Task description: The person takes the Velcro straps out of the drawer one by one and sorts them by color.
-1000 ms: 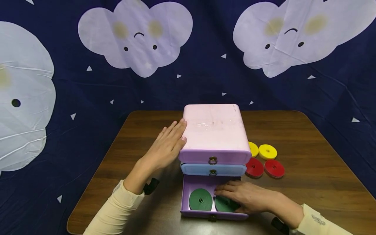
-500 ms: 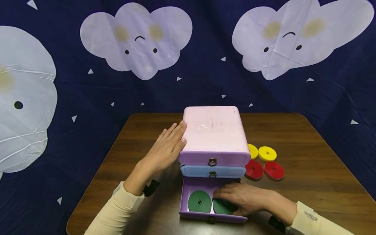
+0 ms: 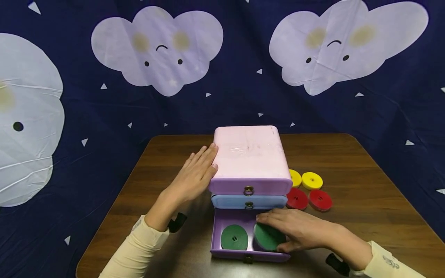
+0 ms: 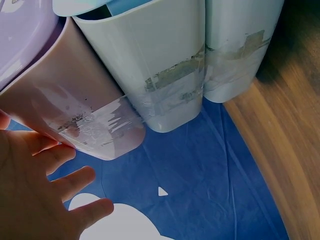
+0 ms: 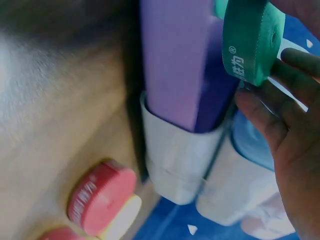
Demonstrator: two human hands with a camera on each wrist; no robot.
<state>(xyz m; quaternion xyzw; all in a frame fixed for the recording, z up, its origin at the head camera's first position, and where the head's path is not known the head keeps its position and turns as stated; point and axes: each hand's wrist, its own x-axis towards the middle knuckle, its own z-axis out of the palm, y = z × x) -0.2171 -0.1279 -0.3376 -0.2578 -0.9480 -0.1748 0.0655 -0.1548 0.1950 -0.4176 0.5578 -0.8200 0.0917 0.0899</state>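
Observation:
A three-tier mini drawer cabinet [image 3: 248, 152] with a pink top stands on the table. Its bottom purple drawer [image 3: 226, 217] is pulled out. My left hand [image 3: 194, 173] rests with straight fingers against the cabinet's upper left side. In the right wrist view a green roll of tape [image 5: 245, 42] is pinched between the thumb and fingers of my right hand [image 5: 295, 120]. The head view shows this roll tilted, raised over the right half of the drawer. A second green roll [image 3: 228, 240] lies flat in the drawer's left half.
To the cabinet's right lie two red rolls [image 3: 320, 200] and two yellow rolls [image 3: 312, 181], one yellow partly hidden by the cabinet. The blue middle drawer [image 3: 229, 201] and purple top drawer [image 3: 226, 186] are pushed in. A dark cloud-patterned cloth [image 3: 243, 108] hangs behind the table.
My right hand has gripped the right green roll and lifted it, tilting it up from the drawer floor. The left hand stays against the cabinet. The head view has shifted slightly.

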